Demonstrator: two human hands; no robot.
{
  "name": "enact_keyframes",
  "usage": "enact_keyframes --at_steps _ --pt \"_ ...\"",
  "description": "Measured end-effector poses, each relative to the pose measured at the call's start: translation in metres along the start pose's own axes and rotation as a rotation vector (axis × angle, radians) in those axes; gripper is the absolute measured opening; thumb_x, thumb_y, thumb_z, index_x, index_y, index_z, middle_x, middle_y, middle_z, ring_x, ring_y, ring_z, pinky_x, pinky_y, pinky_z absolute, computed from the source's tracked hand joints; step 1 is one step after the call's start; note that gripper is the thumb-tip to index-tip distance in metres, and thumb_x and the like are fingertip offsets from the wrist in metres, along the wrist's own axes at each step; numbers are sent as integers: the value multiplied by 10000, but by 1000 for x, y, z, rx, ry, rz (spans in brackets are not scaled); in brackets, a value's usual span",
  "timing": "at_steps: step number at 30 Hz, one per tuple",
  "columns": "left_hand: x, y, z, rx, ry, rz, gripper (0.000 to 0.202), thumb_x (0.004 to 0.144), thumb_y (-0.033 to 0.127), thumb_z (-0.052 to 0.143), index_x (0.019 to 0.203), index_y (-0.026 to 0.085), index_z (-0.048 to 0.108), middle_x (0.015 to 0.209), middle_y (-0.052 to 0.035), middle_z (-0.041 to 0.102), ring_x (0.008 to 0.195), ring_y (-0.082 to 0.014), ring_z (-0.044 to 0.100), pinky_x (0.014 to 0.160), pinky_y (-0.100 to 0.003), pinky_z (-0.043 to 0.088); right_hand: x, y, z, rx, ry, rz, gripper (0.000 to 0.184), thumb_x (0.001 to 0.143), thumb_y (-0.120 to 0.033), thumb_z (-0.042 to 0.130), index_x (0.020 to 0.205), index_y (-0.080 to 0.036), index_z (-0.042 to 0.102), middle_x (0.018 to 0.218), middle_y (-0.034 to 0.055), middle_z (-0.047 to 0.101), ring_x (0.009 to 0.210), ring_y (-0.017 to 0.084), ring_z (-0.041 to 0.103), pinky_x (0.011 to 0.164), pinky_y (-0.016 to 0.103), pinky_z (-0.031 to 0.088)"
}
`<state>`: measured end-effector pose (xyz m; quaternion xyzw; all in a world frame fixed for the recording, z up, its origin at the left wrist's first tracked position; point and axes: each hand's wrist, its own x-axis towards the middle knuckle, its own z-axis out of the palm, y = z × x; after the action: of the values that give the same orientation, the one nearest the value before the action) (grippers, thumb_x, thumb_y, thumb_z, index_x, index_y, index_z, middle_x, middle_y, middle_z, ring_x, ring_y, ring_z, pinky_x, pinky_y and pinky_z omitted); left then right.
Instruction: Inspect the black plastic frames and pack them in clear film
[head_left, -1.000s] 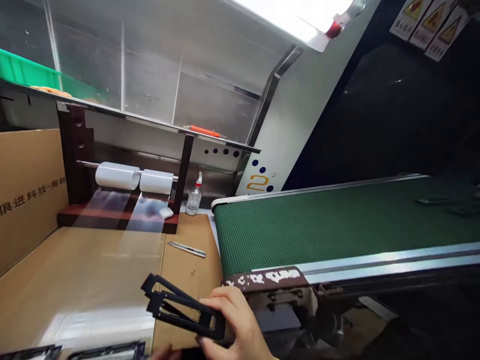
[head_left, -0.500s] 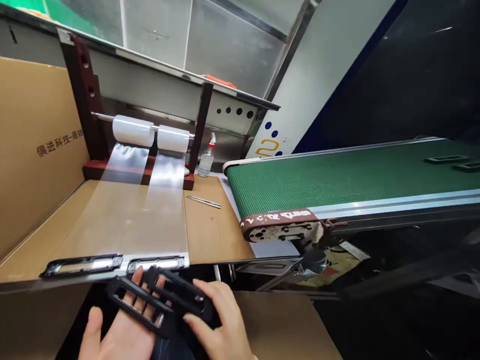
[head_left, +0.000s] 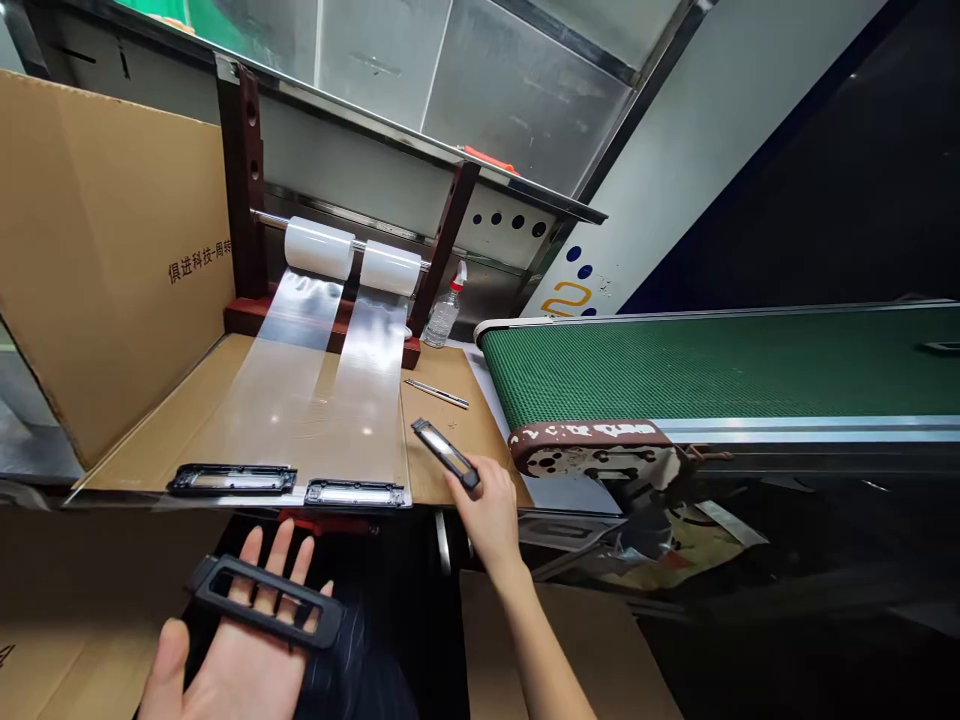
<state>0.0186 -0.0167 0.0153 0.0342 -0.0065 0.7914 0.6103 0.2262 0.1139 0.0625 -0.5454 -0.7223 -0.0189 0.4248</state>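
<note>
My left hand (head_left: 244, 665) is palm up with its fingers spread, and a black rectangular plastic frame (head_left: 255, 615) rests across them. Skin shows through its slot. Over the right side of the cardboard sheet, my right hand (head_left: 487, 510) grips a second black plastic frame (head_left: 448, 457) by its near end. It is tilted, and I cannot tell whether it touches the sheet. Two more frames lie along the sheet's front edge: the left frame (head_left: 232, 480) and the right frame (head_left: 355, 494). Each sits at the end of a clear film strip.
Two film rolls (head_left: 319, 248) hang on a rod in a dark red stand (head_left: 247, 180). A craft knife (head_left: 436, 394) and a spray bottle (head_left: 442, 318) are right of the strips. The green conveyor belt (head_left: 675, 370) runs rightward; a cardboard panel (head_left: 112, 220) stands left.
My right hand has moved away from my left hand, up and right over the cardboard, carrying one frame. The other frame stays on my left hand. The view has shifted.
</note>
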Motion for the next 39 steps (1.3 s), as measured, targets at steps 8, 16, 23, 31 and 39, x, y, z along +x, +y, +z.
enact_keyframes --at_steps 8,16,23,31,39 --pt "-1 5 0 70 -24 37 535 919 447 406 1399 222 339 1354 -121 450 1214 -327 434 908 -550 447 -2 29 24 -13 -38 42 421 840 -442 587 1164 -174 570 1207 165 578 1161 363 492 984 555 394" --pt "-4 12 -6 228 53 -78 563 832 568 496 1351 362 420 1437 -18 412 1368 -343 206 1111 -609 205 -91 -65 16 616 -534 -235 527 747 -559 715 1145 -249 563 1075 73 652 963 261 591 861 412 483" --pt "-9 -4 -1 348 352 -64 674 738 757 463 1269 346 523 1384 -36 483 1339 -359 289 1124 -608 108 -90 -63 8 667 -502 -153 349 730 -223 772 1039 -236 611 972 28 671 892 217 587 793 355 462" --pt "-16 0 -7 777 310 39 546 829 684 419 1153 286 605 1331 -32 534 1308 -297 343 1153 -463 190 -86 -51 -5 627 -517 -205 397 813 -235 699 1188 -262 574 1032 45 644 949 228 566 846 397 447" --pt "-22 -2 10 848 274 81 434 819 638 486 1069 327 658 1159 -6 642 1300 -327 354 1167 -497 136 -87 -48 -10 644 -509 -223 420 832 -207 670 1228 -285 553 1044 42 634 959 224 555 863 393 445"
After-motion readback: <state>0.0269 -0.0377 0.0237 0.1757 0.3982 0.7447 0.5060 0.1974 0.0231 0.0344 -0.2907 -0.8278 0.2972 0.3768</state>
